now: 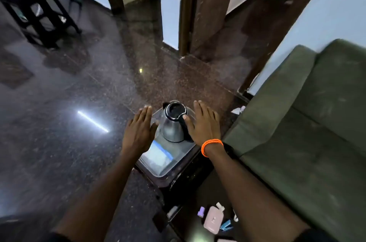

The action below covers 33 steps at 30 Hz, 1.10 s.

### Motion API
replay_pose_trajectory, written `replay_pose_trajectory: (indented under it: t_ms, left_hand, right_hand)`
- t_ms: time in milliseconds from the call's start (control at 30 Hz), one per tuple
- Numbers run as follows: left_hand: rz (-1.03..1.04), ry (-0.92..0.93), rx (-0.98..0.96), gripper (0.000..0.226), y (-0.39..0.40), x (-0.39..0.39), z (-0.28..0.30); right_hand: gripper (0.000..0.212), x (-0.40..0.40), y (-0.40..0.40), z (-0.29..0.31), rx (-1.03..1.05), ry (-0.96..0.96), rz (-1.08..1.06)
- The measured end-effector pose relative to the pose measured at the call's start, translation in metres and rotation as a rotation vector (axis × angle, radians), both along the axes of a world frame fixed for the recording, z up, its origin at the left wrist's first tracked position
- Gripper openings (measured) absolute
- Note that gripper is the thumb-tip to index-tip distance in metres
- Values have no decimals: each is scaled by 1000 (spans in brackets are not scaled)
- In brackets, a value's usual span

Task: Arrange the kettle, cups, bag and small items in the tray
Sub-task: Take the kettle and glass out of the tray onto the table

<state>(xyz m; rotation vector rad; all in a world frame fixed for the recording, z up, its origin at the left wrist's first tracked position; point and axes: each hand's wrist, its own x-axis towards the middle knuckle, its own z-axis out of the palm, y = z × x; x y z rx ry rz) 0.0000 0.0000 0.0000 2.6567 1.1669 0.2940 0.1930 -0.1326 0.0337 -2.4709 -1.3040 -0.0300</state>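
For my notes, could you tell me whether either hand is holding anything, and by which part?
The right hand rests on the kettle handle, fingers spread, thumb at the lid; a closed hold cannot be told. The left hand is open, holding nothing.

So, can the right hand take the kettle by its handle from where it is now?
Probably yes. The right hand already lies open beside the kettle, its thumb touching the top of the black handle, and nothing stands between them.

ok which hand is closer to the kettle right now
Right. The right hand lies against the kettle, thumb touching its black handle near the lid. The left hand is spread open on the kettle's other side, near its body, apparently just short of touching.
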Motion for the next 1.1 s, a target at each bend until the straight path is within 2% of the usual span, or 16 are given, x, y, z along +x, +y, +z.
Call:
replay_pose_trajectory:
  t_ms: [133, 333, 467, 633, 767, 1100]
  left_hand:
    - [54, 152, -239, 83, 21, -9, -70]
    - [128, 81, -297, 103, 44, 17, -114]
    - [176, 54, -361, 100, 57, 30, -128]
    - [234, 24, -401, 102, 64, 32, -121]
    - [228, -41, -353, 99, 62, 29, -108]
    - [80, -171, -274, 90, 21, 68, -20]
  right_hand:
    - [73, -5, 7, -59, -33, 233, -73]
    - [52, -5, 11, -109, 205, 628, -176]
    - [39, 4, 21, -118, 349, 847, -164]
    - [30, 9, 25, -120, 407, 851, -117]
    - [36, 15, 17, -108, 440, 870, -117]
    - [32, 61, -60, -12, 485, 837, -55]
